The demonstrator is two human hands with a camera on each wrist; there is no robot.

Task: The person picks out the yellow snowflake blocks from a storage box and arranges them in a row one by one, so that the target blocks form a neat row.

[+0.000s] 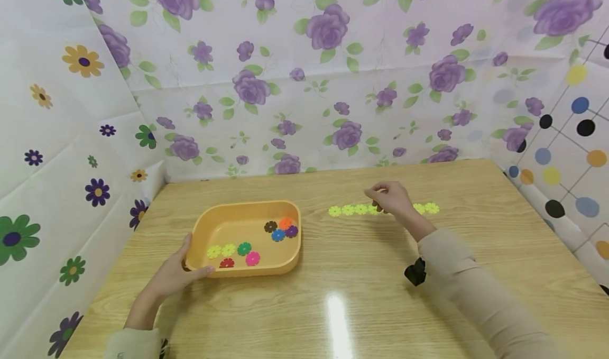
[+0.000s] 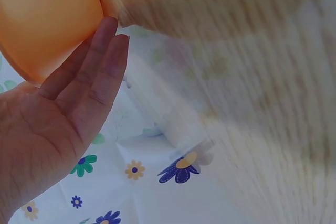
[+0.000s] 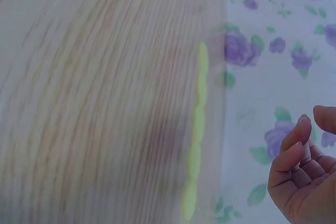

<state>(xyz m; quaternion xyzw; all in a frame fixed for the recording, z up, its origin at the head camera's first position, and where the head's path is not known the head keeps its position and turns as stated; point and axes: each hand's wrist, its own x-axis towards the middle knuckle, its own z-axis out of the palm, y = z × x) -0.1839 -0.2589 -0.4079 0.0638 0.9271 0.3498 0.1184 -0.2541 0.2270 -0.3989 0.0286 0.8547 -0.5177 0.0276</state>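
Observation:
At the left of the table an orange plastic basin [image 1: 280, 269] holds several flower-shaped plastic discs. Two are yellow discs [image 1: 221, 251]; close to them lie a green disc [image 1: 245, 248], a pink disc [image 1: 252, 258] and a red disc [image 1: 227, 263]. My left hand [image 1: 173, 274] grips the basin's near left corner, thumb at the rim, fingers along the outer wall. A straight row of yellow discs [image 1: 348, 210] lies on the table, right of the basin. Over that row, my right hand [image 1: 392, 198] hangs with loosely curled fingers and nothing visible in them, hiding its middle.
In the basin's right end sit brown, orange, blue and purple discs [image 1: 278, 235]. Floral cloth [image 1: 285, 84] backs the wooden table [image 1: 371, 306], with patterned sheets at both sides. A black device [image 1: 416, 272] is strapped at my right wrist.

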